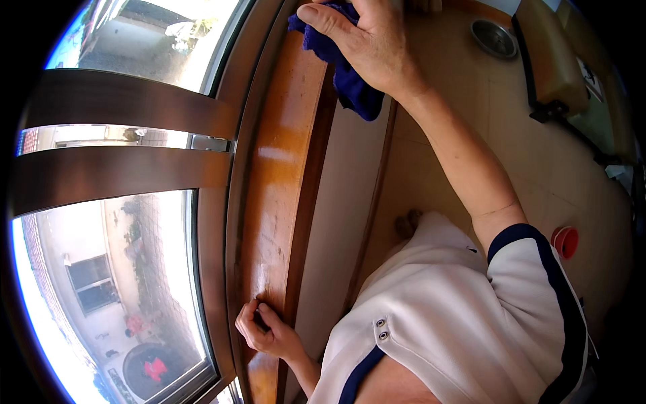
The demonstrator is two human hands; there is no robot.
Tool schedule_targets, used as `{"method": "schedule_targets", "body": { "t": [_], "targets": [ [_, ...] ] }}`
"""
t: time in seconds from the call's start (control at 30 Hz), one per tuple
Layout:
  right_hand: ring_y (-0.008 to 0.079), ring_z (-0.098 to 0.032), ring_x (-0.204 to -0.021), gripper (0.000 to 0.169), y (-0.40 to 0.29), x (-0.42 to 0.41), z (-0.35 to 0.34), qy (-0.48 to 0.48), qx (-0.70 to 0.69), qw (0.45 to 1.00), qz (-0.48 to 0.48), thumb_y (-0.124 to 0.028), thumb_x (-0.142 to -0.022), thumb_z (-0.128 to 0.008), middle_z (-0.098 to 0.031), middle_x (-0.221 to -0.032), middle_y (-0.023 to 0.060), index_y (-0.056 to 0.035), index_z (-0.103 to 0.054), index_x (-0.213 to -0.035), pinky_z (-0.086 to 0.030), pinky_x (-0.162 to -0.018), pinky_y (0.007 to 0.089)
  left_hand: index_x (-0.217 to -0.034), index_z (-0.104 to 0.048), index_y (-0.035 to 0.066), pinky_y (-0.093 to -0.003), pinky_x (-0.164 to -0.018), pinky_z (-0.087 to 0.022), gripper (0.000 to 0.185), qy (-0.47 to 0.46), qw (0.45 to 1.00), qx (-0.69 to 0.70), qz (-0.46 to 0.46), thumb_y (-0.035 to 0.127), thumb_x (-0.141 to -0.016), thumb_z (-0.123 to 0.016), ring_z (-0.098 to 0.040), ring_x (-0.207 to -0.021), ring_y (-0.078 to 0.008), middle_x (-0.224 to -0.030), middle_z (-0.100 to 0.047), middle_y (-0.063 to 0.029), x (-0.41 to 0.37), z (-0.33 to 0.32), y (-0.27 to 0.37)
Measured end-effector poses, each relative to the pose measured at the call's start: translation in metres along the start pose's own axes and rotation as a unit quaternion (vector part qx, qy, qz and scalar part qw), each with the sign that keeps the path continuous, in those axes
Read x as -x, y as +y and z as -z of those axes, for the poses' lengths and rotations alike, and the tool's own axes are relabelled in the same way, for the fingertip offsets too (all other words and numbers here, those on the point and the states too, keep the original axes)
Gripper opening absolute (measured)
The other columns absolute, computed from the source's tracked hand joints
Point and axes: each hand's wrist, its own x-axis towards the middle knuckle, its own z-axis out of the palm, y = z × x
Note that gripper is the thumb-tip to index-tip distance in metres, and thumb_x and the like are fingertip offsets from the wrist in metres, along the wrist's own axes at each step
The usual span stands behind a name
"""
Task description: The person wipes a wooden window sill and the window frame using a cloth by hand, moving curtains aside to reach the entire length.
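Observation:
My right hand (363,45) is stretched out at the top, gripping a dark blue-purple cloth (359,96). The cloth lies over the far end of a varnished wooden window sill (277,192), and part of it hangs past the sill's edge. The right fingertips are cut off by the top of the view. Lower down, my left hand (267,325) rests on the near part of the sill with its fingers loosely curled. Nothing is plainly visible inside it. Dull scuff marks and light reflections show on the sill's varnish.
Brown-framed sliding window panes (121,169) run along the left, with a courtyard outside. On the tiled floor (454,166) are a metal bowl (493,39) and a red container (565,242). A padded, tan piece of furniture (550,55) stands at the upper right.

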Motion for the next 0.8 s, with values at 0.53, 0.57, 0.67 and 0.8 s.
{"method": "schedule_targets", "body": {
  "t": [0.53,0.57,0.67,0.8],
  "targets": [
    [0.0241,-0.059,-0.113,0.021,-0.02,0.07,-0.062,-0.227,-0.004,0.948,0.224,-0.026,-0.089,-0.066,-0.068,-0.109,0.0069,-0.0086,-0.071,-0.1,-0.035,-0.109,0.0483,-0.091,-0.063,-0.003,-0.0403,-0.078,-0.048,0.007,-0.005,1.0,0.016,0.023,0.0,-0.085,-0.06,-0.059,-0.086,-0.0295,-0.09,-0.062,-0.0136,0.002,0.002,-0.002],
    [0.023,-0.059,-0.113,0.022,0.001,0.04,-0.052,-0.241,0.06,0.949,0.196,-0.026,-0.091,-0.064,-0.068,-0.11,0.0069,-0.0087,-0.07,-0.103,-0.033,-0.109,0.0482,-0.091,-0.063,-0.003,-0.0398,-0.078,-0.048,0.007,-0.002,0.999,0.022,0.032,0.0,-0.085,-0.06,-0.059,-0.086,-0.0291,-0.09,-0.062,-0.0133,0.002,0.002,-0.001],
    [0.0243,-0.058,-0.11,0.025,0.079,-0.039,-0.03,-0.109,0.172,0.974,0.097,-0.027,-0.094,-0.056,-0.068,-0.107,0.0058,-0.0081,-0.07,-0.103,-0.033,-0.106,0.0438,-0.093,-0.063,-0.001,-0.0353,-0.074,-0.049,0.007,0.004,1.0,0.012,0.009,0.003,-0.089,-0.059,-0.058,-0.08,-0.0239,-0.088,-0.063,-0.0113,0.001,0.001,0.0],
    [0.0293,-0.059,-0.109,0.019,0.047,-0.018,-0.062,-0.092,0.168,0.981,0.03,-0.022,-0.092,-0.058,-0.068,-0.106,0.0106,-0.0059,-0.069,-0.094,-0.037,-0.102,0.0444,-0.094,-0.063,-0.001,-0.0324,-0.072,-0.05,0.008,0.007,1.0,0.003,0.017,0.005,-0.09,-0.058,-0.059,-0.077,-0.0223,-0.087,-0.063,-0.0108,0.0,0.0,0.011]
  ]
}}
